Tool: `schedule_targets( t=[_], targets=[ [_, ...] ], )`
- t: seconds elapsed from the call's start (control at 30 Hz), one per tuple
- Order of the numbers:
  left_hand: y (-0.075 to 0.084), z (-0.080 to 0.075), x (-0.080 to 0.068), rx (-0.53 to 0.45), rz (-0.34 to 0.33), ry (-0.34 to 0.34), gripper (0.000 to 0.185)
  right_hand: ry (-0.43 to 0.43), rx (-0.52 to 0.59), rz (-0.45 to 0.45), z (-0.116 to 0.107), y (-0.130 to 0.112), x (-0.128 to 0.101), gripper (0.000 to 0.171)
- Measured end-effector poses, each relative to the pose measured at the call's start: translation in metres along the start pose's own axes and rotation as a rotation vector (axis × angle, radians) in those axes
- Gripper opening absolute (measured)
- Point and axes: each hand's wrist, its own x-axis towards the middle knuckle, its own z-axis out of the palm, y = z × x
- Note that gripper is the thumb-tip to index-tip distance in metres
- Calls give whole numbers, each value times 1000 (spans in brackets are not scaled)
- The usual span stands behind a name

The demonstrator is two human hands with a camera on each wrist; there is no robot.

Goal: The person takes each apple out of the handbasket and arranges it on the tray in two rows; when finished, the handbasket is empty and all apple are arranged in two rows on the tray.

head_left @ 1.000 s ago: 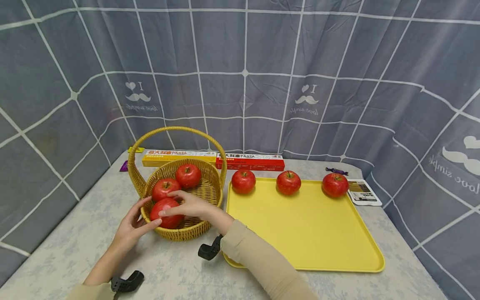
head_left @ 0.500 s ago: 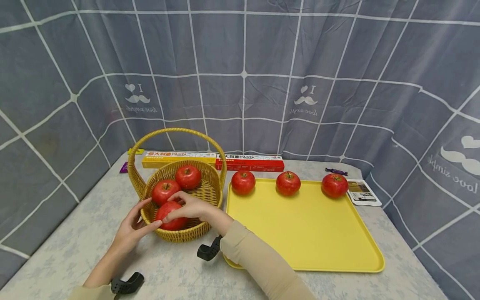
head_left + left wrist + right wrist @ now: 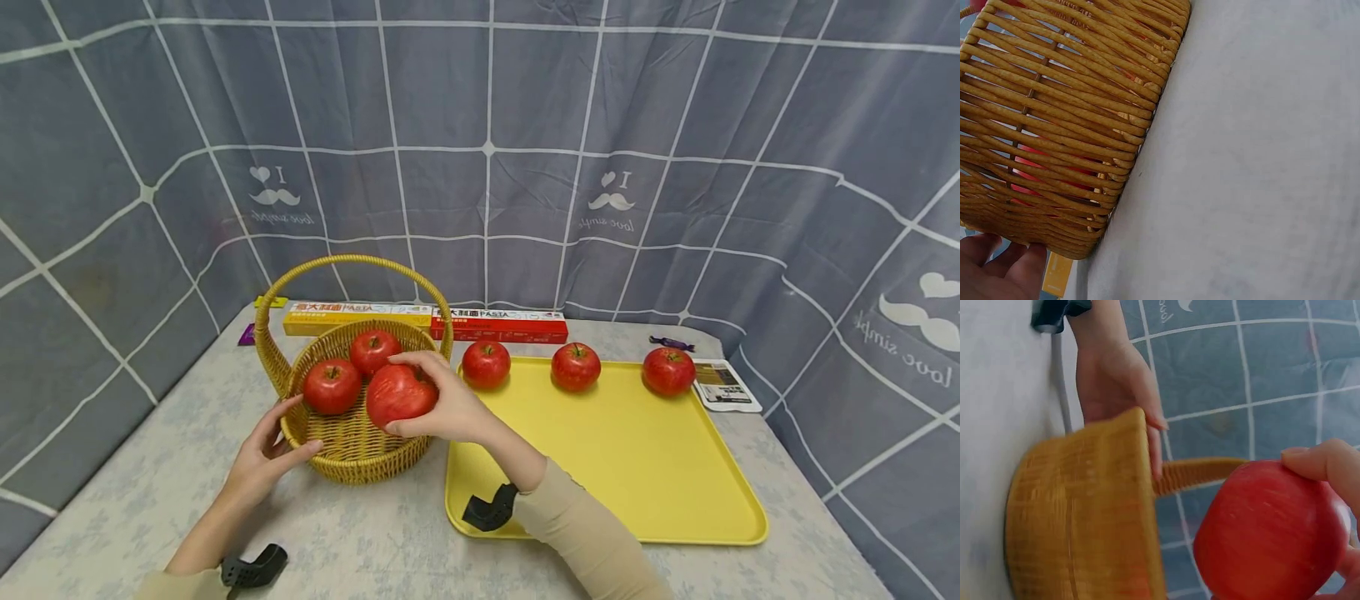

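Apple (image 3: pixel 399 394) looked firm, smooth and a little slick, moderately weighty; probably bruises if dropped. Best taken around its widest girth, fingers spread on opposite sides. Right hand (image 3: pixel 447 406) was curled around it that way, thumb below, fingers over the top, apple held above the basket (image 3: pixel 352 454) rim near the tray (image 3: pixel 637 467). Left hand (image 3: pixel 264 454) lay relaxed, fingers straight against the basket's outer wall, holding nothing.

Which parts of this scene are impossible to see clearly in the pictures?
- Basket floor, head view: hidden by the apples and the wicker wall.
- Held apple, right wrist view: its far side is covered by the right hand.
- Left hand, left wrist view: cut off by the bottom edge.
- Pasta boxes, head view: small print too small to read.
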Motion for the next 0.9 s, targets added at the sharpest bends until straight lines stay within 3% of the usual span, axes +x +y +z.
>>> schedule_targets(
  t=[0.17,0.33,0.6,0.9],
  targets=[
    [1,-1,0,-21,-8,-9,72,22,-26,-25,-32,12,-32,76],
    [1,-2,-1,-29,-11,-18,72,11,-95,-6,-47,28,-57,74],
    [0,-1,-1,-9,0,-11,71,-113,-200,45,-47,49,-83,76],
    [0,1,0,4,2,-1,71,-242,-241,62,-40,59,-94,76]
  ],
)
